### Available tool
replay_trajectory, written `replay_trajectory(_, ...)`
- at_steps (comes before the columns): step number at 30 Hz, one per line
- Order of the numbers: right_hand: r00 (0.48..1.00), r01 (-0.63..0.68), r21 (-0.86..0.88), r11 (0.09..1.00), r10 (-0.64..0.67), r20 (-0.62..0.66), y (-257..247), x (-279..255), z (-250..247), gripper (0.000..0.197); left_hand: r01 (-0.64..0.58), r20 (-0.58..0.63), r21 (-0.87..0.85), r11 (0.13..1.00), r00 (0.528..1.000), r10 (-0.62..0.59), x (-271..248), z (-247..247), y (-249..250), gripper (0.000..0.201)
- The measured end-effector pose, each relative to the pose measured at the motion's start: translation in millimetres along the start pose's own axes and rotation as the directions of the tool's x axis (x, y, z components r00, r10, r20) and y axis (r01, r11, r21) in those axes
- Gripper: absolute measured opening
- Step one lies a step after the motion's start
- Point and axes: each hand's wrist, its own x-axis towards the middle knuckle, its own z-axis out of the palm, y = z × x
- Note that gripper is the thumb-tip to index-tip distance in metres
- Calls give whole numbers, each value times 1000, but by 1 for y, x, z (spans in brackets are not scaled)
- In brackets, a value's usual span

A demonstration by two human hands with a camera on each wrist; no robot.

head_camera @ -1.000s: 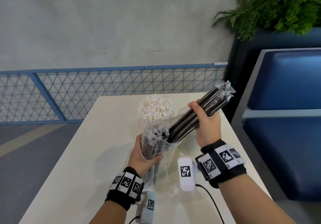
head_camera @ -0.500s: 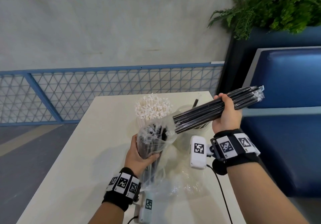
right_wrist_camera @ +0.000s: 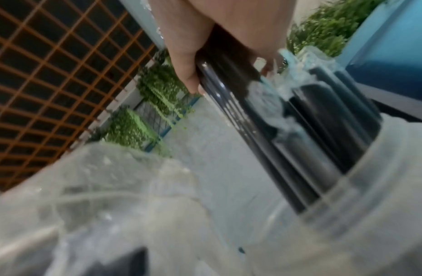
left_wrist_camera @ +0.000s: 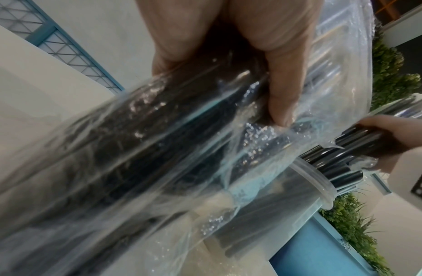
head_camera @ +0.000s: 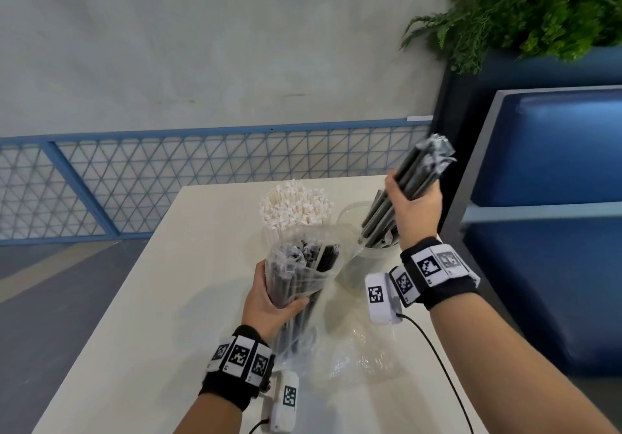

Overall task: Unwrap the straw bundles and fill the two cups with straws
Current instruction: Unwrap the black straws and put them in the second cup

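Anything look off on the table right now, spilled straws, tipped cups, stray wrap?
Only one thing: a crumpled clear wrapper lies loose on the table between the arms. The cup of white straws stands upright, and the right hand feeds black straws into the clear cup. No spilled straws visible.

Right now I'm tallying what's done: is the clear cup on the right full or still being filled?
Still being filled. The right hand holds black straws with lower ends inside the clear cup.

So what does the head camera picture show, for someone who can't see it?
The right hand lowers black straws into a clear cup on a table. The left hand holds a bag of more.
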Motion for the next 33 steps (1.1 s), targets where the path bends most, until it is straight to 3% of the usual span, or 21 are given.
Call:
replay_trajectory(6, 988, -7, -448, 894, 74, 133, 30, 7, 4, 40, 2, -4, -12, 1000, 1000, -2, 0, 0, 1, 79)
replay_trajectory(8, 989, 3, -471, 882, 66, 131, 28, 6, 3, 49, 2, -1, -20, 1000, 1000, -2, 1, 0, 0, 79)
replay_trajectory(11, 995, 93, -420, 903, -103, 0, 19, 4, -1, 70, 7, 2, -40, 999, 1000, -7, 1, 0, -4, 78)
replay_trajectory(14, 955, 232, -541, 808, -295, -30, 24, -1, -5, 68, 4, 2, -42, 999, 1000, -4, 1, 1, -5, 77)
replay_trajectory(19, 986, 157, -377, 913, -125, 106, 38, 0, -5, 42, -1, 3, -67, 998, 1000, 1, 2, 2, -4, 78)
replay_trajectory(27, 972, 35, -577, 816, 106, 208, 45, 12, -3, 38, -18, 18, -149, 989, 1000, 21, 0, -1, -3, 74)
replay_trajectory(30, 981, 13, -536, 844, 94, 172, 37, 14, 0, 26, -19, 16, -198, 980, 1000, 23, 0, -4, 0, 75)
replay_trajectory(33, 969, 50, -522, 851, 85, 231, 30, 17, 3, 25, -22, 11, -224, 974, 1000, 25, 1, -6, 1, 77)
